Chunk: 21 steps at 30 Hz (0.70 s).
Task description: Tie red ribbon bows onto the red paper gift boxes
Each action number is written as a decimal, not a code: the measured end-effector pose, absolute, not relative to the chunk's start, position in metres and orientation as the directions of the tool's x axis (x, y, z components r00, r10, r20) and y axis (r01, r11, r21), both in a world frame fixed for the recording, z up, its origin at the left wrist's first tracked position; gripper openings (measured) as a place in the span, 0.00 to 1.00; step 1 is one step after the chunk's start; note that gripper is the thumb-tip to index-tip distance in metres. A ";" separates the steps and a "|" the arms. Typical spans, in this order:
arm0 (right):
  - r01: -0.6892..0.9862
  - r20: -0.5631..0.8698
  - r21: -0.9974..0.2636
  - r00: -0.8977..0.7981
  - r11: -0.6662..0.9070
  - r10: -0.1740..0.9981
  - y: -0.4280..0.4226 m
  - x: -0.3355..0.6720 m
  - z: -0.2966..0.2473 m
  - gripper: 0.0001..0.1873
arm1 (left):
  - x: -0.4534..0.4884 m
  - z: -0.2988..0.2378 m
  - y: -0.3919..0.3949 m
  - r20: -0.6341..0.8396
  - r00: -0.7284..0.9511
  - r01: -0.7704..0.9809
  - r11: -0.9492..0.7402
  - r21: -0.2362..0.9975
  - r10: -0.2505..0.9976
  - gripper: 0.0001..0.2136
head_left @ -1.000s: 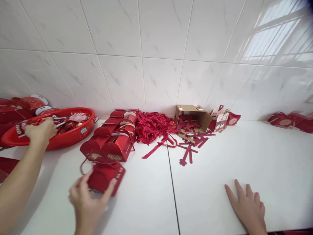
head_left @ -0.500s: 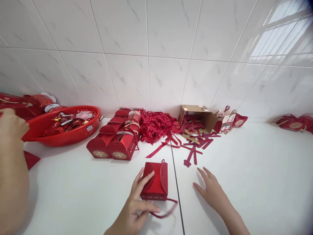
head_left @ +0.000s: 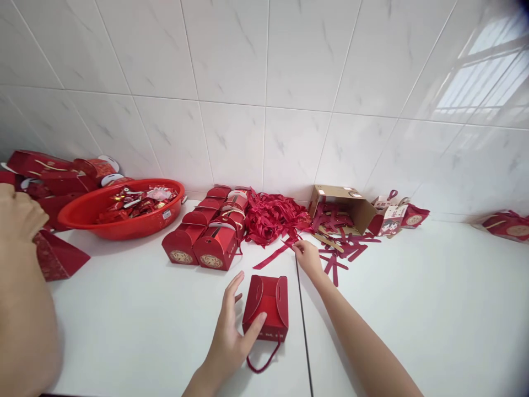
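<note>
A small red gift box (head_left: 266,302) with two slotted flaps and a red cord handle stands on the white table (head_left: 413,309) in front of me. My left hand (head_left: 230,331) lies beside it with fingers spread, thumb against its left side. My right hand (head_left: 308,258) is stretched forward to the edge of the red ribbon pile (head_left: 270,215), its fingertips pinched on the end of a loose red ribbon strip (head_left: 275,255).
Closed red gift boxes (head_left: 206,240) stand in rows behind. A red basin (head_left: 119,218) of wrapped sweets sits at the left, with more red boxes (head_left: 49,176) beyond. A tipped cardboard box (head_left: 341,204) spills dark red paper strips. Another person's arm (head_left: 20,292) fills the left edge.
The view has shifted left. My right hand moved forward from the table to the ribbon. My left hand loosened its hold and now rests beside the box.
</note>
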State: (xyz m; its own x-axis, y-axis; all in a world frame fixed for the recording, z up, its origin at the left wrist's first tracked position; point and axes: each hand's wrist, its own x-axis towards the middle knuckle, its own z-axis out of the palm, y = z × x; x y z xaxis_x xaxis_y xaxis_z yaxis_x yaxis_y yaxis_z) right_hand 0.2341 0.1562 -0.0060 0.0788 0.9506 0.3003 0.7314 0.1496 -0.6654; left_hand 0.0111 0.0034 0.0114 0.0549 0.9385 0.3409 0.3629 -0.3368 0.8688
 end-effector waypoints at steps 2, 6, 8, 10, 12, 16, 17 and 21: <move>0.637 0.375 -0.743 0.139 0.207 0.917 0.150 0.244 0.005 0.12 | 0.013 0.015 0.009 0.328 0.086 0.373 -0.336 0.865 0.941 0.29; 0.424 0.512 -0.829 0.318 0.364 0.798 0.122 0.270 0.058 0.14 | 0.014 0.020 0.020 0.315 0.163 0.413 -0.355 0.839 0.935 0.26; 0.348 0.553 -0.829 0.401 0.437 0.730 0.095 0.280 0.095 0.12 | 0.014 0.022 0.024 0.319 0.213 0.451 -0.382 0.807 0.924 0.24; 0.217 0.610 -0.767 0.539 0.604 0.581 0.062 0.285 0.131 0.08 | 0.014 0.024 0.029 0.326 0.252 0.492 -0.411 0.767 0.911 0.21; 0.173 0.640 -0.623 0.674 0.763 0.369 0.029 0.285 0.156 0.05 | 0.014 0.027 0.032 0.352 0.287 0.527 -0.454 0.719 0.891 0.18; 0.137 0.689 -0.603 0.585 0.786 0.428 -0.014 0.280 0.159 0.08 | 0.014 0.035 0.035 0.443 0.350 0.570 -0.563 0.599 0.825 0.17; 0.115 0.665 -0.663 0.544 0.740 0.511 -0.018 0.279 0.151 0.07 | 0.015 0.038 0.034 0.456 0.359 0.577 -0.577 0.577 0.815 0.17; 0.061 0.418 -0.902 0.372 0.428 0.829 -0.020 0.273 0.109 0.04 | 0.022 0.048 0.031 0.471 0.360 0.613 -0.585 0.531 0.805 0.15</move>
State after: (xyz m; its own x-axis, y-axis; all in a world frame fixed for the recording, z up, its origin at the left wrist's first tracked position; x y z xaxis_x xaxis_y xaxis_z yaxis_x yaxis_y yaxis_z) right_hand 0.2727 -0.0196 0.1086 0.3724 0.8285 0.4182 0.0615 0.4276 -0.9019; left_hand 0.0216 0.0315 0.0482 0.3598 0.8055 0.4709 0.6134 -0.5845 0.5311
